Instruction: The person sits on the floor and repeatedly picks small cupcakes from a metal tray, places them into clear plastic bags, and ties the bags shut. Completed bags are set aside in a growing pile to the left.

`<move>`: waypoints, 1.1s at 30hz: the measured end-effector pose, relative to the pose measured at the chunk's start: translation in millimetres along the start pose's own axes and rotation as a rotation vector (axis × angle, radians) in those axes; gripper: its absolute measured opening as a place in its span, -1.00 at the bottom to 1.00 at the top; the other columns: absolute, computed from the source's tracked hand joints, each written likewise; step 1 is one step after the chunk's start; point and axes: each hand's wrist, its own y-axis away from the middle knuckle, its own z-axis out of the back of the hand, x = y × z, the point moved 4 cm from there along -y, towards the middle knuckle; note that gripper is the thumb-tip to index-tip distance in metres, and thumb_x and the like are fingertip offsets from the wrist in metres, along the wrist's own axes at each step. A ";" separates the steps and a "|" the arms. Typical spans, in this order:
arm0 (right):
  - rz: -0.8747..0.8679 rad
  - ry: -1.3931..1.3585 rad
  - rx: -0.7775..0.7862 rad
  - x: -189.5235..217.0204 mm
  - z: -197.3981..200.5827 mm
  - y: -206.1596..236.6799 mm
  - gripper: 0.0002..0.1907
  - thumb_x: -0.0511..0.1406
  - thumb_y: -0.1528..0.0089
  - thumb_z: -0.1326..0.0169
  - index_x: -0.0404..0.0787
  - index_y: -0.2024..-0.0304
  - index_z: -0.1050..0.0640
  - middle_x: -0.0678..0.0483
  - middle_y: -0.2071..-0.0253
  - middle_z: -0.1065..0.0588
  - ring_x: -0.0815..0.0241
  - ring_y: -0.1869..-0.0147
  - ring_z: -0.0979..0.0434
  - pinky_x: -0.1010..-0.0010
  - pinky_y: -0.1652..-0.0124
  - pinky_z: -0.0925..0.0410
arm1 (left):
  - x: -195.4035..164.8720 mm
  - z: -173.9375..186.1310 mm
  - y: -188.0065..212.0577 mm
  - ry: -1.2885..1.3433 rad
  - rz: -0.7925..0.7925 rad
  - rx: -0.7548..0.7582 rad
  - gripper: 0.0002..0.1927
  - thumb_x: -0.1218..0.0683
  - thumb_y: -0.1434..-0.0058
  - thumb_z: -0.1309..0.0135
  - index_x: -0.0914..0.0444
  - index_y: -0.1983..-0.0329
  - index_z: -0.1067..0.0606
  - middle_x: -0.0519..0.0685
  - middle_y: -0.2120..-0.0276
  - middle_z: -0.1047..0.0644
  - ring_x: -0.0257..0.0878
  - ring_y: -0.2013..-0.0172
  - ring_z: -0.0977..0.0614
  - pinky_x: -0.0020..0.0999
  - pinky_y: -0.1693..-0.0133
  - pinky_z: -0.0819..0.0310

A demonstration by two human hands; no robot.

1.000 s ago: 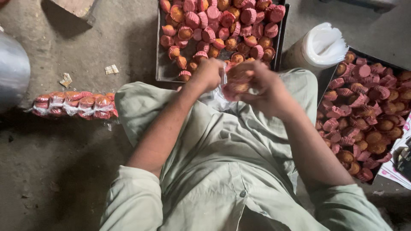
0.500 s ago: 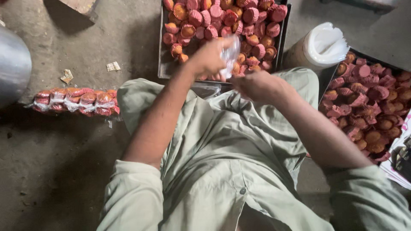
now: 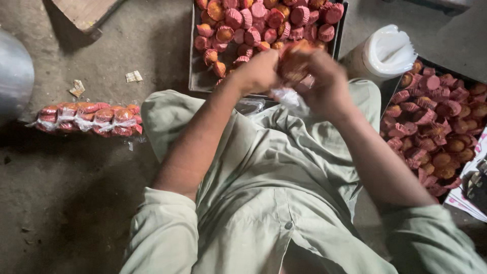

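My left hand [image 3: 256, 73] and my right hand [image 3: 324, 81] meet above my lap, both closed around a clear plastic bag [image 3: 291, 96] that holds small orange cakes in red paper cups [image 3: 294, 61]. The bag's loose end hangs below my fingers. Straight ahead lies a dark tray [image 3: 192, 76] heaped with several more such cupcakes [image 3: 258, 20]. I sit on the floor in a pale green garment [image 3: 269, 182].
A second tray of cupcakes [image 3: 436, 137] lies at my right. A white roll of plastic bags [image 3: 385, 50] stands between the trays. A filled, sealed packet of cakes [image 3: 86, 119] lies on the floor at left, beside a metal vessel [image 3: 12, 76]. Papers [image 3: 469, 195] lie at far right.
My hands drew apart half a second ago, the left lifting the bag over the tray. Now they are together again, higher and closer to the tray, with cakes in the bag.
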 end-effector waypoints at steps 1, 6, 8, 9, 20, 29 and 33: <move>-0.014 0.069 0.122 -2.3 -6.7 1.4 -0.59 -0.46 -0.20 -0.32 -0.28 -0.08 -0.52 -0.08 0.00 -0.53 -0.04 -0.03 -0.60 0.23 -0.02 -0.49 | 10.1 -2.5 1.3 0.154 0.272 0.043 -0.44 0.40 0.02 0.02 0.26 -0.10 -0.51 0.05 0.20 -0.66 -0.16 0.37 -0.71 -0.24 0.40 -0.63; -0.083 0.185 0.445 -18.1 -7.8 9.1 -0.54 -0.34 -0.18 -0.23 -0.23 -0.15 -0.54 -0.12 0.07 -0.53 -0.15 0.10 -0.59 0.14 0.09 -0.45 | 21.3 -0.9 7.9 0.254 0.608 0.114 -0.43 0.44 -0.05 0.15 0.29 -0.13 -0.53 0.06 0.22 -0.66 -0.22 0.43 -0.71 -0.33 0.50 -0.62; -0.095 0.159 0.425 -26.0 -11.2 5.7 -0.60 -0.35 -0.21 -0.20 -0.22 -0.12 -0.54 -0.10 0.06 -0.53 -0.12 0.08 -0.60 0.16 0.08 -0.46 | 22.5 -2.4 5.6 0.156 0.681 0.086 -0.40 0.45 -0.03 0.23 0.27 -0.12 -0.50 0.14 0.31 -0.65 -0.12 0.50 -0.70 -0.25 0.58 -0.50; -0.153 0.222 0.515 -33.7 -19.4 5.0 -0.61 -0.35 -0.22 -0.19 -0.22 -0.11 -0.54 -0.09 0.07 -0.53 -0.10 0.08 -0.60 0.17 0.08 -0.45 | 20.4 -7.5 2.9 0.118 0.670 0.108 -0.42 0.44 -0.02 0.19 0.26 -0.11 -0.51 0.12 0.31 -0.65 -0.12 0.49 -0.72 -0.27 0.55 -0.57; -0.420 0.511 1.065 -88.4 -75.8 3.6 -0.74 -0.36 -0.29 -0.10 -0.24 -0.04 -0.53 -0.04 0.14 -0.53 0.02 0.13 -0.58 0.25 0.12 -0.45 | 5.4 -22.2 -17.7 -0.247 0.659 0.089 -0.59 0.30 -0.03 0.12 0.21 0.07 -0.54 0.15 0.23 -0.66 0.01 0.30 -0.78 -0.10 0.26 -0.70; -0.385 0.437 0.999 -76.9 -95.3 -24.4 -0.83 -0.37 -0.35 -0.02 -0.26 0.03 -0.52 0.00 0.20 -0.53 0.12 0.16 -0.56 0.33 0.15 -0.44 | -12.5 -9.6 -5.4 -0.593 0.077 -0.103 -0.62 0.31 -0.04 0.12 0.24 0.12 -0.57 0.18 0.19 -0.64 0.12 0.09 -0.66 -0.01 -0.01 -0.53; -0.379 0.338 0.951 -76.5 -81.0 -36.2 -0.86 -0.37 -0.38 0.02 -0.27 0.05 -0.51 0.02 0.22 -0.53 0.16 0.18 -0.55 0.36 0.16 -0.44 | -10.9 35.8 13.2 -0.541 0.167 -0.259 -0.62 0.31 -0.13 0.12 0.22 0.06 -0.59 0.14 0.14 -0.64 0.10 0.09 -0.67 -0.07 0.08 -0.54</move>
